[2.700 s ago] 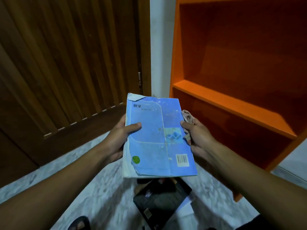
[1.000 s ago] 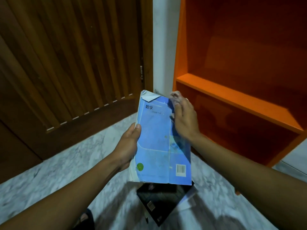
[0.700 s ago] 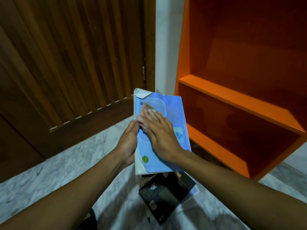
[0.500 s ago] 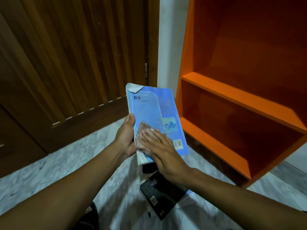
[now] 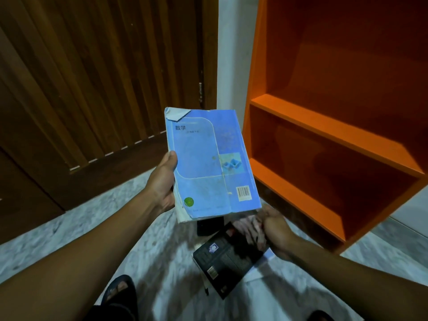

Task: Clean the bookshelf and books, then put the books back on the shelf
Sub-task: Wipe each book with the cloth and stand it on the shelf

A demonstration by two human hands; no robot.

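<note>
Nearest me, on the marble floor (image 5: 162,246) between my feet, lies a black book (image 5: 228,256), flat, tilted, with what looks like more paper under it. I judge it a light paperback, easy to lift by a long edge

Just above it my right hand (image 5: 276,230) is curled round a crumpled pinkish cloth (image 5: 251,228), below the bottom right corner of the blue book; whether it touches that corner I cannot tell, the hand being blurred. The cloth is soft and limp, so I reckon it needs bunching in the palm to wipe with any pressure

My left hand (image 5: 163,179) grips the blue book (image 5: 212,163) at its left edge, thumb on the cover, fingers hidden behind. It is a worn, pale blue softcover textbook: top left corner dog-eared, barcode at lower right, green round mark at lower left, pages splayed along the bottom. I take it for light and floppy, the cover a little slick and the bent corner liable to tear, so I would hold it by the spine side and support it from beneath

Farthest, to the right, the orange bookshelf (image 5: 328,128) stands on the floor with the compartments I can see bare, well apart from the dark wooden door (image 5: 92,77) on the left
</note>
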